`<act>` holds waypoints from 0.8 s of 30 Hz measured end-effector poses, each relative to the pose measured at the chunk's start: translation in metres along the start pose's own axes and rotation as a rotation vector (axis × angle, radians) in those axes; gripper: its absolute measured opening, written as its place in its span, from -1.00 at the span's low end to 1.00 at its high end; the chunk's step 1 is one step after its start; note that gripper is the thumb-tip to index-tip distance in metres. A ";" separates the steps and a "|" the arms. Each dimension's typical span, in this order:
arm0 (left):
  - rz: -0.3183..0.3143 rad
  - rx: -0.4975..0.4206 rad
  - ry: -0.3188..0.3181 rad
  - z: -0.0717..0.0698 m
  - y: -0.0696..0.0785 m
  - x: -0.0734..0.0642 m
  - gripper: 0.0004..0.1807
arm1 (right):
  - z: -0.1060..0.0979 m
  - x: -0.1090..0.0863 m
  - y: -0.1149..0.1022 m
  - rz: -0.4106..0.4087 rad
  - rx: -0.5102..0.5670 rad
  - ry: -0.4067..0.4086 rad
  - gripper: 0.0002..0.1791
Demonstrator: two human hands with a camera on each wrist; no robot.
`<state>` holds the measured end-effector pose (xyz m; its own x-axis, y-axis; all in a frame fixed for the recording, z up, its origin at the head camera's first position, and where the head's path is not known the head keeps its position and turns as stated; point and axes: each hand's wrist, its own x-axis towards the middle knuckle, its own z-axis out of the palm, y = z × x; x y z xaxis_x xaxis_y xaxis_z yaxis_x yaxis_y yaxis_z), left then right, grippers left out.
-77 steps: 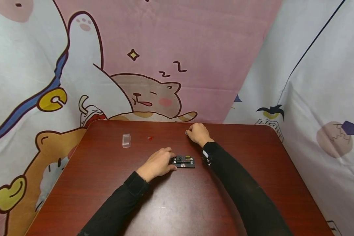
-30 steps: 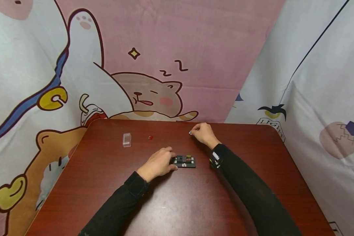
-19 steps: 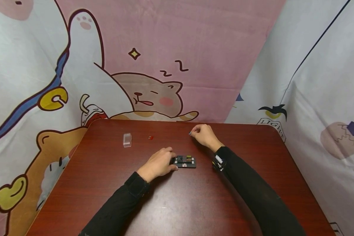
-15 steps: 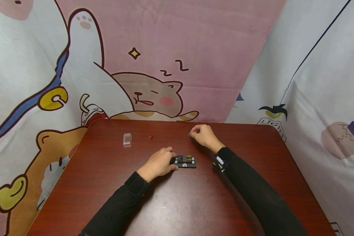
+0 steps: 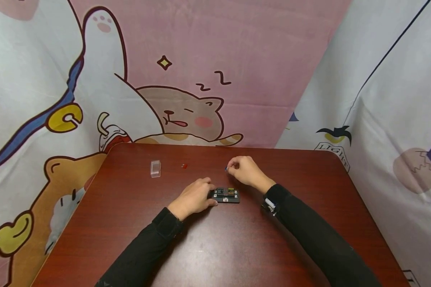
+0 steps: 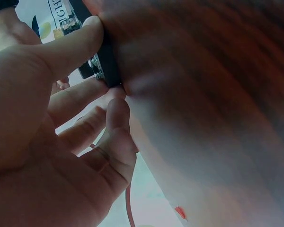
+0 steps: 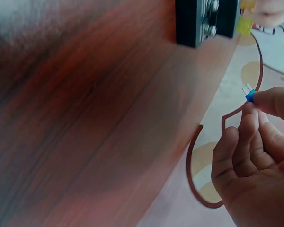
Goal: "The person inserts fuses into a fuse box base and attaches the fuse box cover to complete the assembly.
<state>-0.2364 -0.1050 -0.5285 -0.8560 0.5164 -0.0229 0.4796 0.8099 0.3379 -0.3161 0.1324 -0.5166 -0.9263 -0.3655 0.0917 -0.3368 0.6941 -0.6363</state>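
Observation:
My left hand [image 5: 192, 199] holds the left end of a black fuse block [image 5: 227, 196] flat on the table, thumb along the near side and fingers at the far side. Screw terminals and a yellow fuse [image 7: 244, 26] show on the block in the right wrist view. Beyond the block and slightly to its right, my right hand [image 5: 248, 171] pinches a small blue blade fuse [image 7: 250, 96] between thumb and fingertips. Two metal prongs stick out of the fuse, away from the fingers. Its other fingers are loosely bent.
A small red piece [image 5: 184, 166] lies beyond my left hand. Farther left stands a clear plastic box [image 5: 155, 169]. The brown wooden table [image 5: 201, 255] ends at a printed cloth backdrop [image 5: 251, 71].
My right hand has come back from near the table's far edge toward the block, the blue fuse now showing at its fingertips. My left hand and the block stay in place.

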 end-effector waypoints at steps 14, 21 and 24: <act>0.001 0.008 -0.003 0.000 0.000 0.001 -0.53 | 0.007 -0.024 -0.018 -0.173 -0.103 -0.090 -0.95; 0.003 0.007 0.000 0.000 0.000 0.001 -0.52 | 0.010 -0.030 -0.021 -0.223 -0.122 -0.098 -0.94; 0.015 0.000 0.007 0.000 -0.001 0.000 -0.54 | 0.011 -0.031 -0.023 -0.248 -0.132 -0.104 -0.95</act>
<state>-0.2366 -0.1059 -0.5290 -0.8499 0.5268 -0.0116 0.4925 0.8020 0.3380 -0.2775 0.1208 -0.5133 -0.7928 -0.5910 0.1489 -0.5764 0.6477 -0.4982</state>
